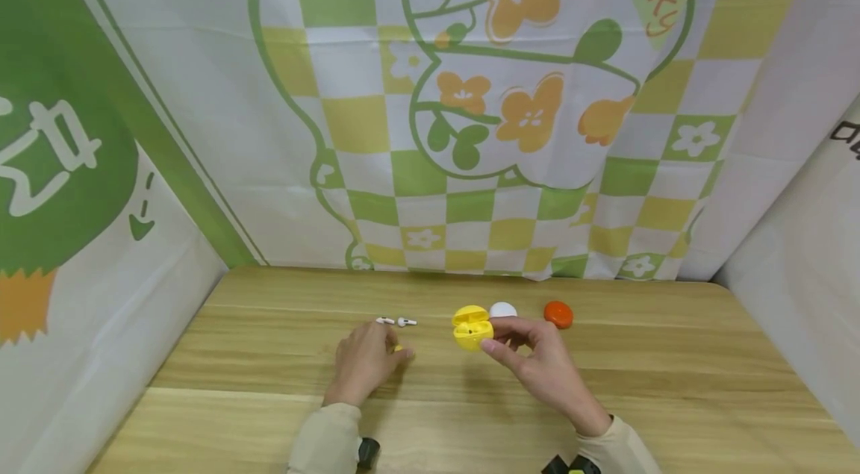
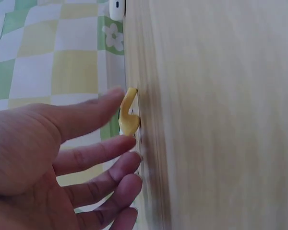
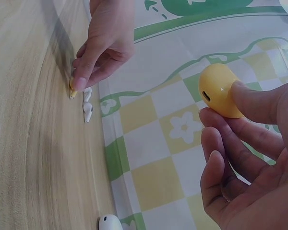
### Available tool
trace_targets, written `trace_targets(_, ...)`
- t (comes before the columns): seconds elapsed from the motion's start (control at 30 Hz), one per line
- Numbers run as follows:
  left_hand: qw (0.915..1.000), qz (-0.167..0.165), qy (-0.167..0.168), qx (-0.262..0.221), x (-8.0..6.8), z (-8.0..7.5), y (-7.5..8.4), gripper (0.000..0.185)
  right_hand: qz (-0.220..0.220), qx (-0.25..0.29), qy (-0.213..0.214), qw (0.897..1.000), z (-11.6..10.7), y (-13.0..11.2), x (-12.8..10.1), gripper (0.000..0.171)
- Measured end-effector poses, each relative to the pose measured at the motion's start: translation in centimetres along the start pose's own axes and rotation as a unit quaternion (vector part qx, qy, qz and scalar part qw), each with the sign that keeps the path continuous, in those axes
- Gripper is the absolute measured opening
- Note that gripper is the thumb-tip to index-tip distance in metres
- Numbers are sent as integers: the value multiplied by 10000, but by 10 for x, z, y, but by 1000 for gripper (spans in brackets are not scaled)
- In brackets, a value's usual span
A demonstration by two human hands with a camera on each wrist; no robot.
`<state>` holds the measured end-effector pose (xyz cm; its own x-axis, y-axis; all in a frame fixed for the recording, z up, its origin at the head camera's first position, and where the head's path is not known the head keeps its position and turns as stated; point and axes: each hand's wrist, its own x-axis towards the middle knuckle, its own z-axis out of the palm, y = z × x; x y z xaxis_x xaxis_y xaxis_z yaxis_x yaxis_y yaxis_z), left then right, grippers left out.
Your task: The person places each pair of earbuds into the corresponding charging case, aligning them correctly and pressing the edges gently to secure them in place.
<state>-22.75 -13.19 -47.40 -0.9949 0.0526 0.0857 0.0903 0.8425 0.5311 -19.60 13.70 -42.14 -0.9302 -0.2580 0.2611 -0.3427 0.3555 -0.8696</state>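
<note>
1. Two hands work apart: my right hand (image 1: 537, 358) pinches the open yellow earbud case (image 1: 472, 327), lifted above the table (image 1: 672, 384).
2. My left hand (image 1: 364, 362), fingers loose, touches a yellow earbud (image 2: 128, 115), mostly hidden in the head view.
3. Two white earbuds (image 1: 396, 322) lie just beyond it.

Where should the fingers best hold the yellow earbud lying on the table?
Probably pinch the yellow earbud across its rounded head, coming from above. It lies flat on the table, so its underside is unreachable, and its stem is thin. The left hand already touches it with its fingertips.
</note>
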Motion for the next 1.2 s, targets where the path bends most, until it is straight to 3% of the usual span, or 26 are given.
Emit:
trace_targets(0.53,9998,76,85,158,-1,1,3,19,-220,66,-12,9997,0,0,0,18)
trace_targets(0.8,9983,131,-118,-561,-1,-3,4,24,-271,-33,14,9996,-1,2,0,17)
trace_targets(1.2,9860,523,-160,-1577,-1,-14,16,20,-206,24,0,9998,-2,1,0,17)
